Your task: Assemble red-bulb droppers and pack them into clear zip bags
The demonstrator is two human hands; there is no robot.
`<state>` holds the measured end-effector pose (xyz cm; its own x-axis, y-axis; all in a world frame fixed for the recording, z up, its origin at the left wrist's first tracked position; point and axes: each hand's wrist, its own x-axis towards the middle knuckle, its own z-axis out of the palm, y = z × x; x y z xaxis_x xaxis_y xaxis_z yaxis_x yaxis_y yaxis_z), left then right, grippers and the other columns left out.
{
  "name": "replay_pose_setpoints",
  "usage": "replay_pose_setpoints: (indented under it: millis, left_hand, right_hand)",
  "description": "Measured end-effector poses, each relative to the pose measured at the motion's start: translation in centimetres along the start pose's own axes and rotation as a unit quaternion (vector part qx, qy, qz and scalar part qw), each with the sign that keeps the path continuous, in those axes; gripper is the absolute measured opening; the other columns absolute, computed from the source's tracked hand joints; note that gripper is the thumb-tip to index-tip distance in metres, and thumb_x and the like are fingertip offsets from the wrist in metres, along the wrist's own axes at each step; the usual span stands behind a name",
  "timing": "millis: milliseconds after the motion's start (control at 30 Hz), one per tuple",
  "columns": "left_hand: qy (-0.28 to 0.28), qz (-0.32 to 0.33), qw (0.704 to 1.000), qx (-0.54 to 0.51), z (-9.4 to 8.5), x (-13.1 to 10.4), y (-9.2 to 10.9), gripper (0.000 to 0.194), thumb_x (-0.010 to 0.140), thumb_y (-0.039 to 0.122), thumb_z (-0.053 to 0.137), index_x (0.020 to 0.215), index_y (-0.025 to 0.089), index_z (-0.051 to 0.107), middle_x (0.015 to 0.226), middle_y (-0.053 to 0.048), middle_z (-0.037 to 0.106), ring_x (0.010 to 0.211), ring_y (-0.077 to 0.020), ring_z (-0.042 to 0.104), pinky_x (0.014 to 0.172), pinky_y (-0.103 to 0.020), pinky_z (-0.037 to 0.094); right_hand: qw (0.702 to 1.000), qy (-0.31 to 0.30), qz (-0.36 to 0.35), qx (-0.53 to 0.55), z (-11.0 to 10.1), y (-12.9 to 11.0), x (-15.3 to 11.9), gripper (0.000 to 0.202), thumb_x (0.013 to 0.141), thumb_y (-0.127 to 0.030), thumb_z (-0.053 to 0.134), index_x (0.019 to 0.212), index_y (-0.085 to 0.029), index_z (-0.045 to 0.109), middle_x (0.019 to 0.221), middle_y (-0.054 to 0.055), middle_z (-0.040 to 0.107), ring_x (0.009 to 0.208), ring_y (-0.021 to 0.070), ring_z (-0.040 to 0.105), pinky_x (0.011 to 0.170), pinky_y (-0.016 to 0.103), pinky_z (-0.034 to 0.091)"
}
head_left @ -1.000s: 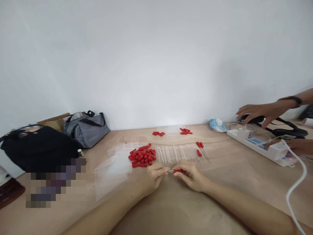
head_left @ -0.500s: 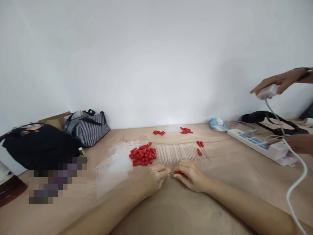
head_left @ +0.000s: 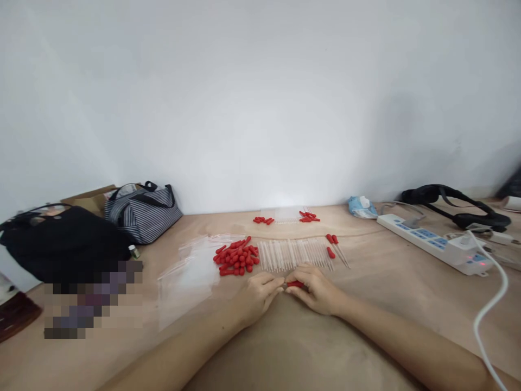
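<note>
Head cam: red bulb [head_left: 295, 284] is btwn the hands over desk [head_left: 415, 293]; R hand [head_left: 313, 288] fingers clamped round it. L hand [head_left: 262, 293] fingers pinched together, apparently on a tube, mostly hidden. Bulb prob. rubber: light, soft, grippy; best held by the neck so it won't buckle. Tube prob. light, stiff, slick, snaps if bent (glass or plastic, can't tell), so hold close to the end, keep in line. Spares: bulb pile [head_left: 236, 258], tube row [head_left: 295, 255]. Vs 0.5s ago: hands a bit closer, less tube showing; co-worker's hands gone from strip [head_left: 427, 239].
</note>
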<state>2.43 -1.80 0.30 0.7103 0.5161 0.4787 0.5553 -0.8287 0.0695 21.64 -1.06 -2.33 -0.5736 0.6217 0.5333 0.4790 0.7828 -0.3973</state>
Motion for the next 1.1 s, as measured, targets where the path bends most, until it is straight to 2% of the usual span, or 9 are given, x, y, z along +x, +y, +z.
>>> replay_pose_setpoints:
  millis: [167, 300, 400, 500, 600, 733, 833, 967, 1100]
  left_hand:
    - [0.029, -0.04, 0.998, -0.038, 0.9, -0.7, -1.1, 0.025, 0.087, 0.024, 0.038, 0.087, 0.016, 0.062, 0.076, -0.005, 0.063, 0.068, -0.015, 0.058, 0.062, -0.024, 0.046]
    - [0.058, -0.063, 0.994, -0.073, 1.1, -0.5, -0.8, 0.025, 0.086, 0.023, 0.04, 0.078, 0.016, 0.063, 0.068, -0.004, 0.061, 0.062, -0.0135, 0.056, 0.059, -0.023, 0.045]
    - [0.076, -0.081, 0.989, -0.099, 1.2, -0.4, -0.6, 0.025, 0.086, 0.022, 0.039, 0.078, 0.015, 0.062, 0.064, -0.004, 0.06, 0.059, -0.013, 0.055, 0.056, -0.022, 0.044]
    - [0.08, -0.089, 0.985, -0.126, 1.1, -0.5, -0.7, 0.022, 0.085, 0.023, 0.042, 0.084, 0.014, 0.062, 0.067, -0.004, 0.06, 0.061, -0.0133, 0.055, 0.057, -0.023, 0.045]
    - [0.08, -0.096, 0.982, -0.14, 0.9, -0.6, -0.8, 0.022, 0.083, 0.025, 0.046, 0.098, 0.015, 0.058, 0.08, -0.006, 0.06, 0.073, -0.0155, 0.056, 0.066, -0.026, 0.047]
    - [0.078, -0.113, 0.982, -0.13, 0.9, -0.5, -1.0, 0.018, 0.08, 0.023, 0.05, 0.094, 0.016, 0.059, 0.084, -0.006, 0.058, 0.079, -0.0166, 0.055, 0.072, -0.029, 0.046]
    - [0.056, -0.104, 0.986, -0.122, 1.0, -0.3, -0.9, 0.012, 0.079, 0.02, 0.051, 0.084, 0.017, 0.061, 0.081, -0.005, 0.059, 0.077, -0.0164, 0.054, 0.072, -0.029, 0.045]
    - [0.044, -0.094, 0.988, -0.111, 1.2, -0.2, -0.9, 0.011, 0.077, 0.016, 0.051, 0.073, 0.017, 0.061, 0.078, -0.005, 0.058, 0.074, -0.0159, 0.054, 0.07, -0.029, 0.044]
    - [0.044, -0.094, 0.988, -0.112, 1.1, -0.2, -0.8, 0.012, 0.076, 0.015, 0.051, 0.07, 0.016, 0.061, 0.077, -0.004, 0.058, 0.073, -0.0158, 0.054, 0.07, -0.029, 0.044]
  right_hand:
    - [0.979, 0.062, 0.129, 0.144, -0.4, 0.8, -0.1, 0.017, 0.074, -0.032, 0.057, 0.082, -0.017, 0.057, 0.077, 0.004, 0.059, 0.072, 0.0148, 0.052, 0.067, 0.028, 0.039]
    - [0.896, 0.103, 0.247, 0.353, 0.0, 0.4, 0.1, 0.032, 0.06, -0.042, 0.067, 0.077, -0.018, 0.053, 0.062, -0.003, 0.052, 0.056, 0.0098, 0.046, 0.055, 0.024, 0.037]
    - [0.849, 0.138, 0.258, 0.439, 0.6, -0.7, 0.7, 0.033, 0.059, -0.044, 0.067, 0.073, -0.018, 0.052, 0.061, -0.004, 0.05, 0.056, 0.0085, 0.044, 0.056, 0.022, 0.036]
    - [0.834, 0.156, 0.244, 0.47, 0.7, -1.5, 1.5, 0.031, 0.063, -0.045, 0.064, 0.074, -0.018, 0.053, 0.069, -0.002, 0.054, 0.062, 0.0094, 0.047, 0.062, 0.023, 0.038]
    - [0.855, 0.169, 0.256, 0.419, -0.9, -0.3, 2.4, 0.034, 0.065, -0.047, 0.06, 0.08, -0.018, 0.055, 0.066, -0.001, 0.055, 0.058, 0.0096, 0.047, 0.059, 0.023, 0.038]
    - [0.908, 0.182, 0.306, 0.222, -5.3, 4.3, 2.4, 0.03, 0.07, -0.041, 0.053, 0.084, -0.015, 0.059, 0.062, -0.001, 0.056, 0.053, 0.0099, 0.046, 0.052, 0.022, 0.034]
    - [0.898, 0.171, 0.404, 0.028, -7.6, 7.8, 1.0, 0.034, 0.07, -0.03, 0.054, 0.099, -0.011, 0.056, 0.055, -0.001, 0.057, 0.052, 0.0125, 0.051, 0.051, 0.023, 0.033]
    - [0.876, 0.132, 0.458, -0.082, -7.2, 10.1, -0.6, 0.033, 0.068, -0.026, 0.057, 0.097, -0.011, 0.055, 0.062, 0.004, 0.063, 0.058, 0.0149, 0.057, 0.05, 0.022, 0.034]
    - [0.868, 0.13, 0.466, -0.111, -5.7, 10.4, -0.8, 0.029, 0.068, -0.031, 0.056, 0.091, -0.012, 0.054, 0.07, 0.006, 0.064, 0.065, 0.0162, 0.058, 0.053, 0.022, 0.035]
